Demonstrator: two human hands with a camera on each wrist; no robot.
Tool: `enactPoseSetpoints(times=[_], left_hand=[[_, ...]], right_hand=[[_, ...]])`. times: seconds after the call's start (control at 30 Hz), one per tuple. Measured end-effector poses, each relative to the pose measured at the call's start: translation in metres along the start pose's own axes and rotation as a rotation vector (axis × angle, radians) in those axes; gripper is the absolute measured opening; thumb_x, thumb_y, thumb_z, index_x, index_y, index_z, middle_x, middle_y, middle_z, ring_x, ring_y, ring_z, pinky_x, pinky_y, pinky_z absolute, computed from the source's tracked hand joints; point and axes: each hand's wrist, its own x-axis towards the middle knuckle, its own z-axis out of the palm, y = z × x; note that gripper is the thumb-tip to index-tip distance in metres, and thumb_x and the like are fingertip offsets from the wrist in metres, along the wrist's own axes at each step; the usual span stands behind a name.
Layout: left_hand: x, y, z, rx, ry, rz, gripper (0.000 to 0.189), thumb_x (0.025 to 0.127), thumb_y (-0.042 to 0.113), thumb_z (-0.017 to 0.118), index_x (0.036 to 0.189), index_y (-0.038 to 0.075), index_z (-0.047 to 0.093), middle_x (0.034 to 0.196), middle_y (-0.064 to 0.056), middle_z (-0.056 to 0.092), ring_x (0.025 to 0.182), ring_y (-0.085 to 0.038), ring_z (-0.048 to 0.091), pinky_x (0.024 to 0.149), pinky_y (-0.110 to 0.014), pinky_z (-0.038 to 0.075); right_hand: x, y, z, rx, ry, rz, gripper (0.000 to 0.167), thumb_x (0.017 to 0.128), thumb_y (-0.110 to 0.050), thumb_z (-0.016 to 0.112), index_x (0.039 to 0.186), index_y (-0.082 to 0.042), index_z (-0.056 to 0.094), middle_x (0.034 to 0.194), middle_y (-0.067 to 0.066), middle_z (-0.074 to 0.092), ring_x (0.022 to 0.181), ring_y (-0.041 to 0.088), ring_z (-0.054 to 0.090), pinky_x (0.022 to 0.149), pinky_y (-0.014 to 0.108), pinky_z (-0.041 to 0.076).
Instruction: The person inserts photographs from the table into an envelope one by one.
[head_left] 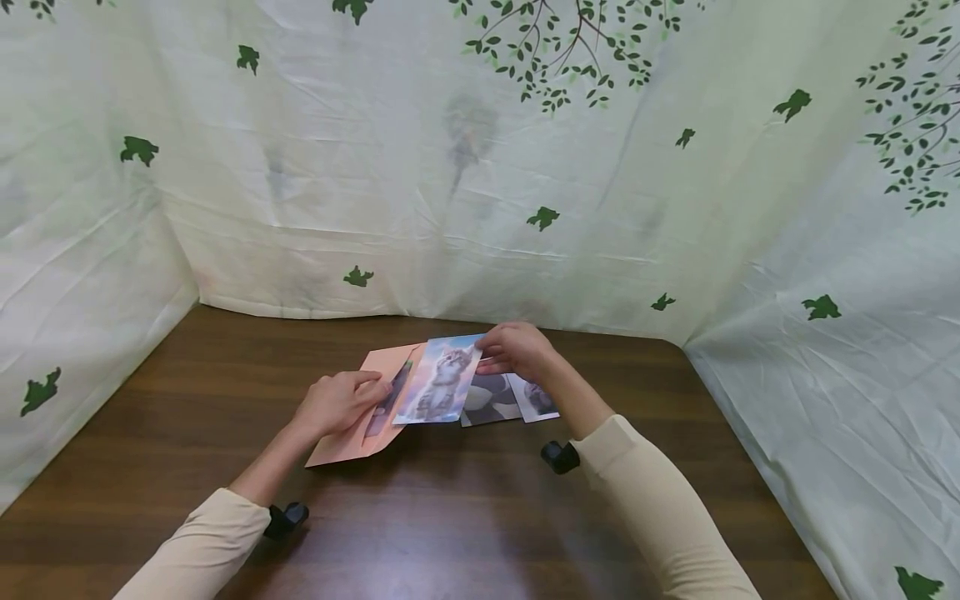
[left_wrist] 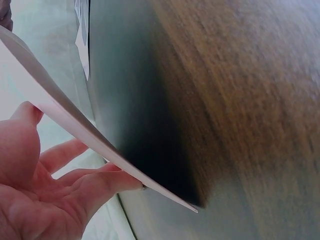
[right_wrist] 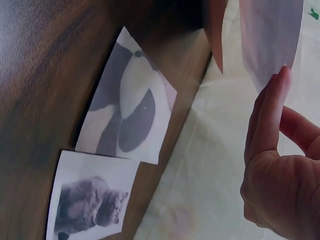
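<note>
My left hand (head_left: 341, 406) holds a salmon-pink envelope (head_left: 341, 448) by its left part, tilted over the dark wooden table. A picture (head_left: 381, 407) shows at the envelope's opening. With the fingertips of my right hand (head_left: 519, 350), I pinch the top right corner of a kitten picture card (head_left: 442, 383), which overlaps the envelope's right side in the head view. In the right wrist view, the card's pale back (right_wrist: 272, 40) rises above my fingers. Beneath my right hand lie two more cards: a grey-and-white picture (right_wrist: 135, 105) and a grey cat picture (right_wrist: 92, 202).
The brown wooden table (head_left: 420, 533) spreads around both hands. A pale cloth (head_left: 420, 167) with green leaf prints hangs behind it and along both sides. Each wrist carries a small black camera, such as the right wrist camera (head_left: 559, 457).
</note>
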Motion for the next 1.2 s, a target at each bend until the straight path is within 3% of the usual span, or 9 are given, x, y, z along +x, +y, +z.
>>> enactPoseSetpoints(times=[0.3,0.47,0.83,1.2], left_hand=[[-0.001,0.003,0.0,0.007,0.003,0.004,0.054,0.103,0.041,0.051,0.138,0.002,0.062,0.134,-0.027,0.063,0.122,-0.051,0.059,0.095,-0.059,0.048],[-0.001,0.004,0.0,-0.001,-0.016,-0.022,0.055,0.103,0.043,0.051,0.14,0.003,0.06,0.136,-0.028,0.061,0.124,-0.051,0.057,0.096,-0.059,0.047],[-0.001,0.003,-0.001,0.0,-0.005,-0.014,0.055,0.103,0.042,0.052,0.14,0.002,0.06,0.135,-0.028,0.062,0.124,-0.051,0.057,0.095,-0.059,0.047],[-0.001,0.002,-0.001,-0.003,0.006,-0.012,0.053,0.103,0.042,0.053,0.139,0.003,0.061,0.134,-0.026,0.063,0.123,-0.05,0.058,0.094,-0.058,0.047]], right_hand=[[0.009,0.01,0.011,0.037,0.022,0.048,0.014,0.093,0.002,0.066,0.106,0.004,0.062,0.092,0.015,0.067,0.067,0.022,0.072,0.064,0.031,0.061],[0.012,0.014,0.016,0.045,0.011,0.058,0.013,0.092,0.003,0.065,0.105,0.005,0.062,0.088,0.015,0.068,0.064,0.021,0.072,0.062,0.03,0.06],[0.016,0.021,0.022,0.061,0.02,0.063,0.008,0.093,0.004,0.062,0.101,0.004,0.062,0.087,0.015,0.067,0.063,0.02,0.071,0.063,0.03,0.06],[0.019,0.023,0.03,0.037,0.029,0.101,0.014,0.095,-0.001,0.065,0.108,0.004,0.062,0.085,0.014,0.069,0.063,0.021,0.072,0.064,0.031,0.06]])
